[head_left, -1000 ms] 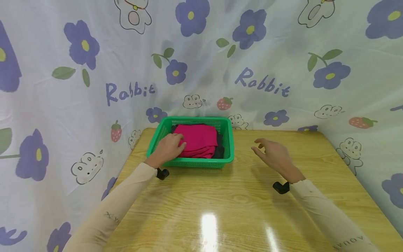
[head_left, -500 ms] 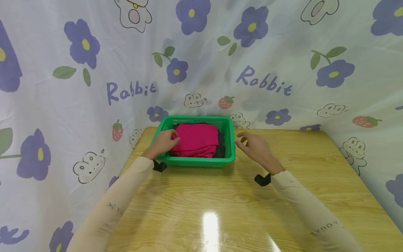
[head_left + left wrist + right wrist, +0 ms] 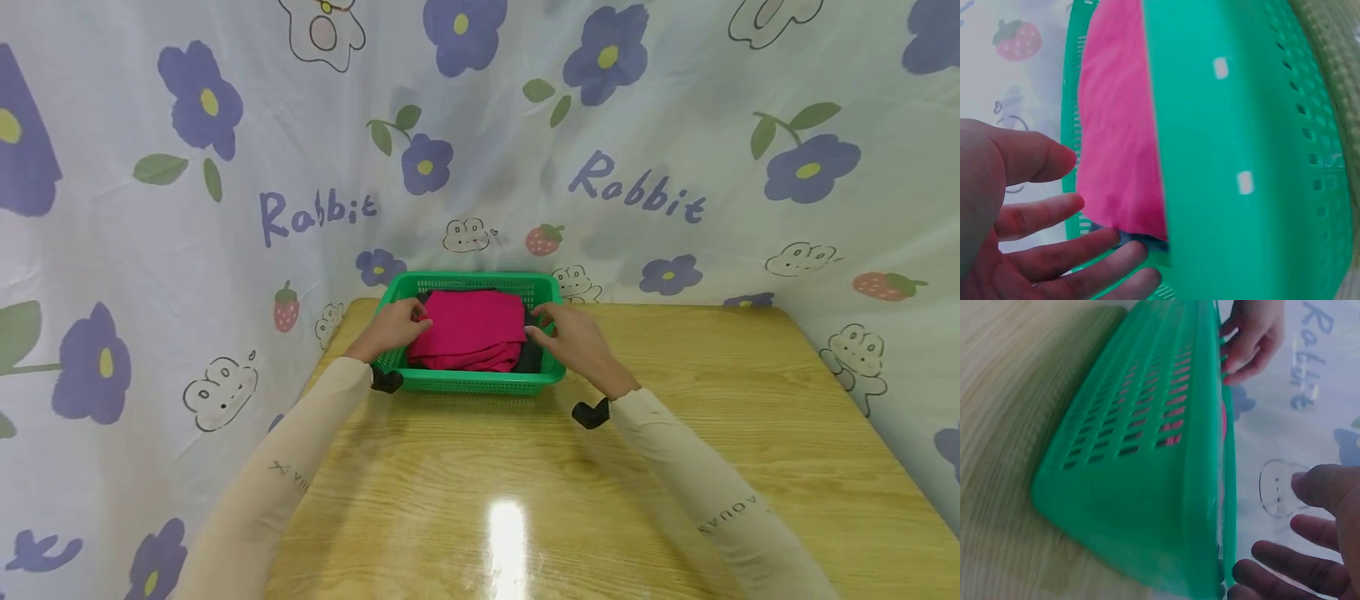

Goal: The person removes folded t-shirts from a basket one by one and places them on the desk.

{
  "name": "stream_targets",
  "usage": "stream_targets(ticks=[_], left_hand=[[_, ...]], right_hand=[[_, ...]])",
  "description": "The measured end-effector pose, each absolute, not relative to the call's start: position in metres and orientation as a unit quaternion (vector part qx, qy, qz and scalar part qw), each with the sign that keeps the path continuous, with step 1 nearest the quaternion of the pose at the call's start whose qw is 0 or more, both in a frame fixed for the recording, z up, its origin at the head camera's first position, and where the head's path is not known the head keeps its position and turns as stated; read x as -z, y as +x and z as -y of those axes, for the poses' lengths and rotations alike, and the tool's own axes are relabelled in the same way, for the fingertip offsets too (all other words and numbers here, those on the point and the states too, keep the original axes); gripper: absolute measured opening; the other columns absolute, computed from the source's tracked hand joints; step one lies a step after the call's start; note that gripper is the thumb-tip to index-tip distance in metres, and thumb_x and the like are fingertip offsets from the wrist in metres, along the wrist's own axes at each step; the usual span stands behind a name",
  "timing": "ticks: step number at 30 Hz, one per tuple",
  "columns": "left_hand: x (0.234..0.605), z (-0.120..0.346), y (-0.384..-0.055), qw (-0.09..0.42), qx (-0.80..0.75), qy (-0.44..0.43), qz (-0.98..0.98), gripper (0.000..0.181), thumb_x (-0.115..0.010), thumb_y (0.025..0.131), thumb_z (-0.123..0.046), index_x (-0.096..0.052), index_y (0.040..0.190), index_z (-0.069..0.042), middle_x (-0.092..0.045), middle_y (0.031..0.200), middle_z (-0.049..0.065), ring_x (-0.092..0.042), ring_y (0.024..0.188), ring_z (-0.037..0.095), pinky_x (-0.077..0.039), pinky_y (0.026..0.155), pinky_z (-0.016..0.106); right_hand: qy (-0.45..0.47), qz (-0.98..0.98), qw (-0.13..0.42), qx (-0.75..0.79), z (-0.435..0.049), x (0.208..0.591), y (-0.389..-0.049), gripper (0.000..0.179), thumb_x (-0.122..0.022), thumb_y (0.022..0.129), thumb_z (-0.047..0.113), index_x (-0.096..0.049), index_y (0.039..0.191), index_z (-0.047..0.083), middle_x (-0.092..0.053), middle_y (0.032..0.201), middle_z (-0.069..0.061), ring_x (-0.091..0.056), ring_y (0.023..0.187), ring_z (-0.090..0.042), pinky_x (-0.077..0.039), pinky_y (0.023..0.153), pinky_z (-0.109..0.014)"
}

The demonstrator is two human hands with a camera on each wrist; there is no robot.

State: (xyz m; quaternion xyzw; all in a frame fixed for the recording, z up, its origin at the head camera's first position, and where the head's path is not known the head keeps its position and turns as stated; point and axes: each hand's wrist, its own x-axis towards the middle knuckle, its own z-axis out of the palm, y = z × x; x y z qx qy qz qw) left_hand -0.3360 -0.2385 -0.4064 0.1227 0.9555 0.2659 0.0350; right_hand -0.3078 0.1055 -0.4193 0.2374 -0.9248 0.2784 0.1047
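A folded pink cloth (image 3: 472,323) lies on top of dark cloth (image 3: 531,354) inside a green plastic basket (image 3: 480,381). At the basket's left side is my left hand (image 3: 395,325), its fingertips by the pink cloth's left edge. The left wrist view shows that hand's thumb and fingers (image 3: 1072,250) spread apart, with nothing pinched between them. Over the basket's right side reaches my right hand (image 3: 573,337), fingertips close to the cloth's right edge. Its fingers (image 3: 1297,569) are spread and hold nothing in the right wrist view. Whether any fingertip touches cloth I cannot tell.
The basket stands at the back left of a wooden table (image 3: 675,467), close to a white curtain (image 3: 315,125) printed with flowers and rabbits. A black wrist camera mount (image 3: 591,413) sits under the right wrist, another (image 3: 387,379) under the left.
My right hand has moved left, from over the table to the basket's right side. The left hand has shifted slightly back at the basket's left side. The cloth and basket stay put.
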Motion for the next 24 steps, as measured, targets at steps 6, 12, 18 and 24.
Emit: stream_targets(ticks=[6,12,18,24], left_hand=[[0.406,0.238,-0.342,0.062,-0.278,0.105,-0.953,0.036,-0.06,0.105,-0.027,-0.059,0.128,0.001,-0.067,0.114,0.017,-0.063,0.093,0.028,-0.051,0.083,0.045],[0.406,0.238,-0.345,0.094,-0.293,0.077,-0.948,0.045,-0.057,0.106,-0.029,-0.052,0.139,0.001,-0.06,0.13,0.022,-0.059,0.104,0.032,-0.049,0.086,0.047],[0.405,0.24,-0.348,0.115,-0.285,0.063,-0.95,0.054,-0.056,0.106,-0.031,-0.046,0.145,0.006,-0.054,0.14,0.024,-0.056,0.111,0.031,-0.048,0.092,0.048],[0.404,0.241,-0.352,0.137,-0.286,0.061,-0.946,0.049,-0.057,0.106,-0.029,-0.057,0.136,0.009,-0.066,0.096,0.018,-0.051,0.061,0.016,-0.051,0.073,0.041]], right_hand=[[0.246,0.926,0.077,-0.276,-0.086,0.419,-0.314,0.043,-0.07,0.1,0.032,-0.065,0.132,0.005,-0.07,0.097,-0.005,-0.06,0.069,-0.015,-0.05,0.063,-0.035],[0.239,0.928,0.038,-0.285,-0.074,0.424,-0.32,0.049,-0.07,0.101,0.033,-0.061,0.138,0.002,-0.058,0.072,-0.002,-0.049,0.063,-0.016,-0.043,0.061,-0.035],[0.228,0.93,0.012,-0.289,-0.066,0.431,-0.329,0.054,-0.069,0.101,0.035,-0.056,0.141,0.001,-0.069,0.095,-0.01,-0.064,0.088,-0.024,-0.054,0.081,-0.043],[0.199,0.934,-0.029,-0.294,-0.054,0.433,-0.332,0.061,-0.067,0.101,0.038,-0.048,0.148,0.003,-0.059,0.133,-0.02,-0.054,0.124,-0.034,-0.051,0.096,-0.048]])
